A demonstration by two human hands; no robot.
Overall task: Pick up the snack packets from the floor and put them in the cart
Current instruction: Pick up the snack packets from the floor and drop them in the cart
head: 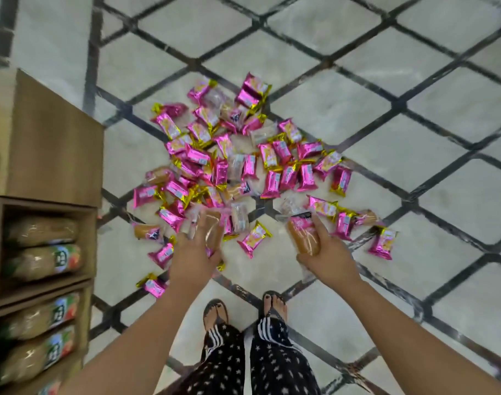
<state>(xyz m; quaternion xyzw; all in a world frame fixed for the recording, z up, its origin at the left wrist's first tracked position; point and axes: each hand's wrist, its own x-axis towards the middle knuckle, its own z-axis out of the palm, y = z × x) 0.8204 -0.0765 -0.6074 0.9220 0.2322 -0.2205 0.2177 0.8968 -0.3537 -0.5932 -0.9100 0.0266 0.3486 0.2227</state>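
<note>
Pale marble floor (414, 195), crossed by dark diagonal strips, fills the view. Across its middle lies a loose heap of snack packets (243, 161), mostly pink foil with gold ends, with a few clear wrappers showing tan cake inside. Stray ones lie apart from the heap: a pink packet (154, 286) on the near left beside the left forearm, another (383, 243) out to the right.

At the near edge of the heap, the left hand (193, 255) reaches forward, blurred by motion, its fingers and thumb closed round a tan packet (213, 233). Well apart to the right, the right hand (327, 252) grips a clear-wrapped cake packet (303, 238) lengthwise, thumb on the near side, fingers curled over the far end.

Along the left edge stands a cardboard box (55, 138), and nearer than it a brown shelf unit (92, 240) whose compartments hold wrapped rolls (41, 260) lying on their sides. Whether either is the cart, I cannot tell. Between the forearms, two sandalled feet (215, 312) and star-patterned trousers (272, 360) show.
</note>
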